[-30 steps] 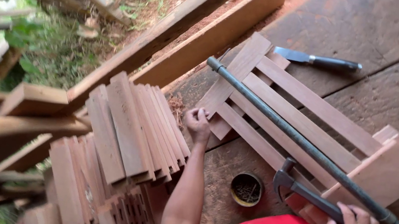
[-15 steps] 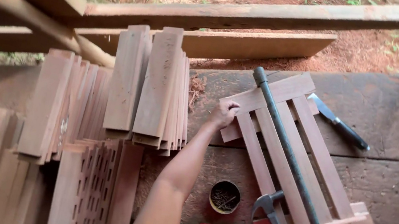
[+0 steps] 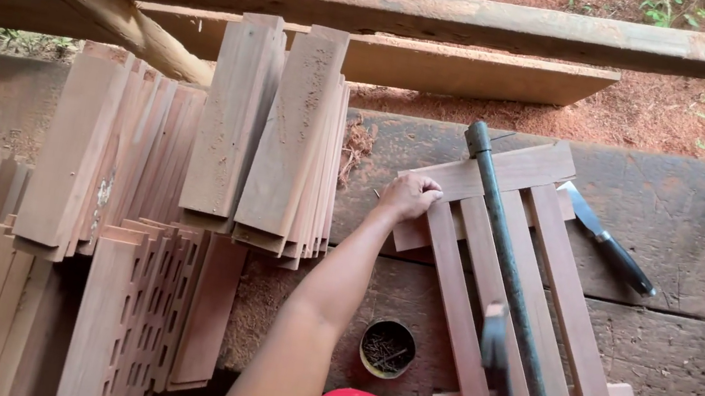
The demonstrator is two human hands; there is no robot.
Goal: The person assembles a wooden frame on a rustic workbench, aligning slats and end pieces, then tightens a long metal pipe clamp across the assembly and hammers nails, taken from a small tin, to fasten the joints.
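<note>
Slat frame gripped by left hand; round nail tin nearby.

Stacked wooden slats, tin of nails, knife, long timber beams

Head view, steeply downward, close
</note>
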